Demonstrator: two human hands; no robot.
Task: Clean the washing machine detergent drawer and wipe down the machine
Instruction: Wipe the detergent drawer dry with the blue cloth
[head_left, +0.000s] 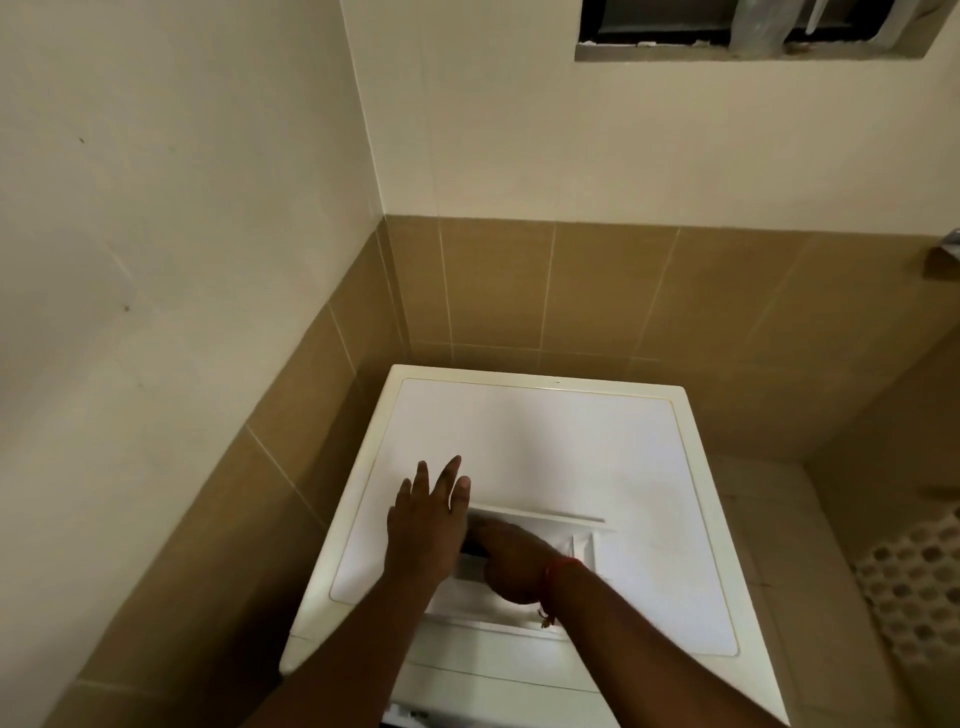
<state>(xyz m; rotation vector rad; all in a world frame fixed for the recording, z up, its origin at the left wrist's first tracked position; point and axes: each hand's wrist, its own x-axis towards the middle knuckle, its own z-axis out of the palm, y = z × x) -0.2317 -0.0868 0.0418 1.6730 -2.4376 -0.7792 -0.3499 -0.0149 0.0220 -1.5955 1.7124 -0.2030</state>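
The white washing machine (545, 441) stands in a tiled corner, and I look down on its flat top. A white plastic detergent drawer (584, 540) with ribbed compartments lies on the front part of that top. My left hand (426, 530) is laid flat with straight, spread fingers over the drawer's left end and the machine top. My right hand (511, 566), with a red thread at the wrist, reaches leftward into the drawer, its fingertips hidden beneath my left hand. A dark patch shows between the two hands; whether my right hand holds anything is unclear.
Brown tiled walls close in behind and to the left of the machine. A white perforated object (914, 587) sits low on the right. A metal fixture (943, 257) juts from the right wall. A dark window opening (727, 26) is high up.
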